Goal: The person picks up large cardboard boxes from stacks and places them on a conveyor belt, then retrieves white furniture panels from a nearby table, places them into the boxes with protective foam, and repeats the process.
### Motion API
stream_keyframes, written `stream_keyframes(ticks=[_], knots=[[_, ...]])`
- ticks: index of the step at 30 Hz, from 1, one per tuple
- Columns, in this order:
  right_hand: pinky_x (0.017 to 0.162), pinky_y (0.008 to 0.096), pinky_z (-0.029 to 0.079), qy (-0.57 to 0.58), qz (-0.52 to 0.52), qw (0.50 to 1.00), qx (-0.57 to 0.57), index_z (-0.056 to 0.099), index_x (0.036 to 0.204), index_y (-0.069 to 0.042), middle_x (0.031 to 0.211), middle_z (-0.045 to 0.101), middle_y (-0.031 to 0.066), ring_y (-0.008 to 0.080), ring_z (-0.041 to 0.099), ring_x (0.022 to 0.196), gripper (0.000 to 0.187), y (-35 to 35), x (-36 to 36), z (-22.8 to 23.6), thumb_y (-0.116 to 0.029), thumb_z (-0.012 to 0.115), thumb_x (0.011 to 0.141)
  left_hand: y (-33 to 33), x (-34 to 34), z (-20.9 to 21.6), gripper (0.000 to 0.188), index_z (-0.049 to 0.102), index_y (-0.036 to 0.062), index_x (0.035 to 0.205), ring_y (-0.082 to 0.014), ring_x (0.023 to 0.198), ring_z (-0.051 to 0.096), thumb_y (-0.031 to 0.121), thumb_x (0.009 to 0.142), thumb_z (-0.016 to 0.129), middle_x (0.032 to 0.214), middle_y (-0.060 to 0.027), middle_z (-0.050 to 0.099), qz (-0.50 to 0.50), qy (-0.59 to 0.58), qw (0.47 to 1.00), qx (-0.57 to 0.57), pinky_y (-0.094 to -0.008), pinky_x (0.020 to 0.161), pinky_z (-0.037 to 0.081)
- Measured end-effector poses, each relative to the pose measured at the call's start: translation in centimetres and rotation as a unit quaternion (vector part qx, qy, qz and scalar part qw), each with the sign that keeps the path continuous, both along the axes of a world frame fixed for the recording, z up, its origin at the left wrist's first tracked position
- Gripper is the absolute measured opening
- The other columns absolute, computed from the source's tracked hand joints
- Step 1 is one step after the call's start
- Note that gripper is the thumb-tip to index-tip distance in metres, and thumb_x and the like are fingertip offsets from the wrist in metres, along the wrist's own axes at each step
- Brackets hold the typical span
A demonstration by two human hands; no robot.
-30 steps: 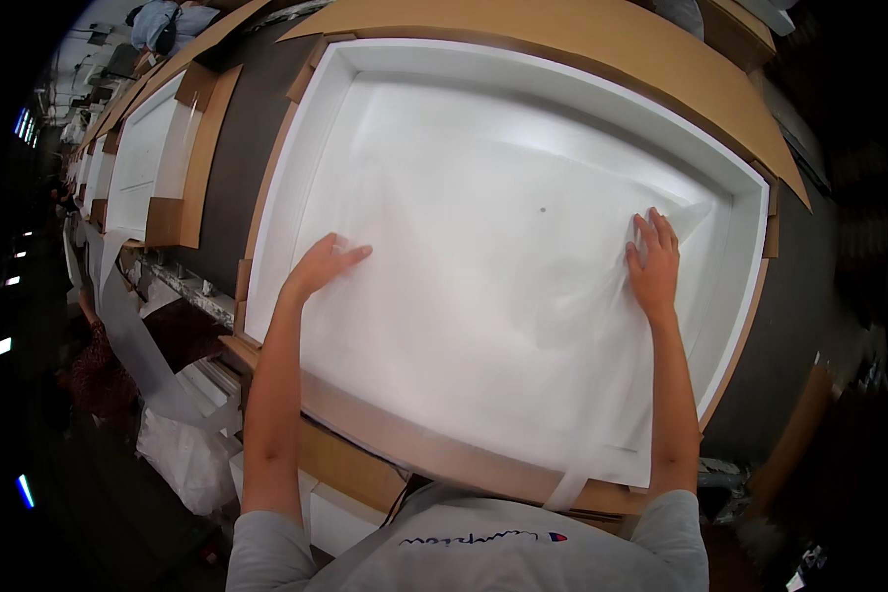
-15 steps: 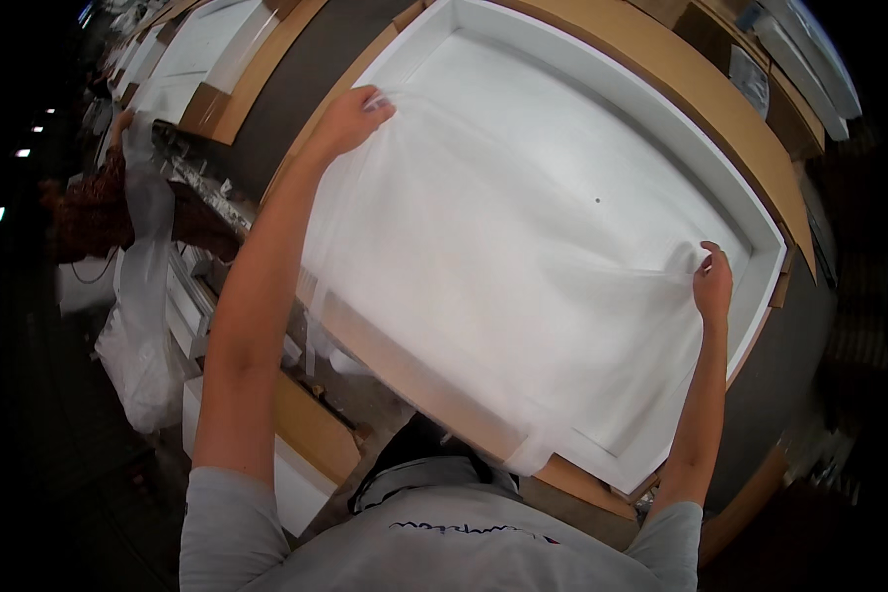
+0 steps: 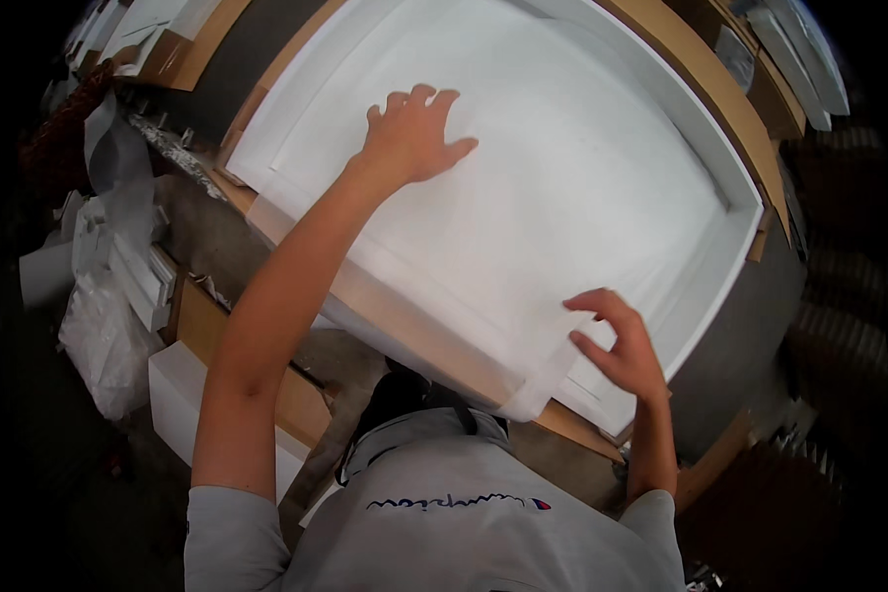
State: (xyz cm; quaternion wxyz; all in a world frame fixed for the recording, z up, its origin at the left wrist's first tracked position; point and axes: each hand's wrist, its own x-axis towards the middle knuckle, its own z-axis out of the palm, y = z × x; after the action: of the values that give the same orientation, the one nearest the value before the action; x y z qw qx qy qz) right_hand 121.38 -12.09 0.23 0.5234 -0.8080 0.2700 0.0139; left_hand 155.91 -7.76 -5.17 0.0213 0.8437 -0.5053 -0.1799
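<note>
A large white tray-like panel (image 3: pixel 715 281) with raised edges lies before me in a brown cardboard carton. A thin translucent white packing sheet (image 3: pixel 464 247) covers much of its inside and hangs over the near edge. My left hand (image 3: pixel 410 136) is over the sheet toward the far left, fingers spread, holding nothing. Nearer and to the right, my right hand (image 3: pixel 622 345) has its thumb and fingers apart beside the near right part of the sheet. Whether either hand touches the sheet, I cannot tell.
Cardboard (image 3: pixel 701 89) borders the panel's far right side. At left are a clear plastic bag (image 3: pixel 109 340), a white-and-brown box (image 3: pixel 183 395) and white boards. Another person's patterned sleeve (image 3: pixel 64 138) shows at the far left. Wrapped white pieces (image 3: pixel 789 64) stand at the upper right.
Both hands have let go of the sheet's edge. The sheet now lies further over the panel's far part. My left hand has shifted right, my right hand nearer and left.
</note>
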Motion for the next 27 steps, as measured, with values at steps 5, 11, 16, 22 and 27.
stream_keyframes(ticks=[5,11,16,22,27], knots=[[0.088,0.0375,0.045,0.031,0.077,0.997,-0.005,0.065,0.106,-0.007,0.1,0.063,0.0094,0.0288,0.056,0.1,0.031,7.3,-3.3,1.7,-0.016,0.07,0.077,-0.6,-3.0,-5.5,0.092,0.024,0.0186,0.149,-0.0441,0.138,0.016,0.067,0.077,0.055,0.152,-0.0152,0.018,-0.008,0.001,0.99,0.137,-0.065,0.104,0.023],[0.083,0.0377,0.044,0.2,0.086,0.961,-0.168,0.066,0.092,-0.01,0.096,0.06,0.005,0.0258,0.054,0.097,0.026,8.6,-10.9,1.9,-0.006,0.069,0.067,-1.7,-4.9,-7.8,0.099,0.012,0.0225,0.151,-0.046,0.14,0.01,0.067,0.076,0.059,0.155,-0.0166,0.009,0.038,-0.061,0.986,0.151,-0.0631,0.104,0.027],[0.083,0.0396,0.045,0.129,0.0,0.919,-0.373,0.065,0.092,-0.009,0.102,0.061,0.0062,0.0271,0.056,0.101,0.03,10.2,-14.5,0.5,0.0,0.064,0.063,-0.7,-3.6,-9.1,0.098,0.014,0.0242,0.151,-0.0468,0.14,0.009,0.064,0.075,0.061,0.155,-0.0153,0.009,0.017,-0.049,0.993,0.108,-0.0634,0.103,0.027],[0.08,0.0389,0.046,0.055,0.001,0.92,-0.388,0.064,0.098,-0.009,0.108,0.059,0.008,0.0263,0.058,0.098,0.034,11.1,-17.0,1.4,-0.002,0.064,0.064,-0.5,-3.7,-9.7,0.099,0.013,0.0272,0.151,-0.0451,0.141,0.01,0.068,0.074,0.06,0.157,-0.014,0.006,0.01,-0.073,0.993,0.092,-0.0611,0.105,0.027],[0.071,0.0339,0.047,0.032,0.132,0.95,-0.282,0.061,0.099,-0.01,0.09,0.056,0.0065,0.0218,0.057,0.084,0.031,12.9,-14.1,0.3,-0.012,0.065,0.069,-0.8,-3.8,-9.7,0.097,0.014,0.0276,0.151,-0.0438,0.141,0.012,0.068,0.075,0.059,0.157,-0.0134,0.007,-0.001,-0.08,0.994,0.079,-0.0603,0.106,0.028]])
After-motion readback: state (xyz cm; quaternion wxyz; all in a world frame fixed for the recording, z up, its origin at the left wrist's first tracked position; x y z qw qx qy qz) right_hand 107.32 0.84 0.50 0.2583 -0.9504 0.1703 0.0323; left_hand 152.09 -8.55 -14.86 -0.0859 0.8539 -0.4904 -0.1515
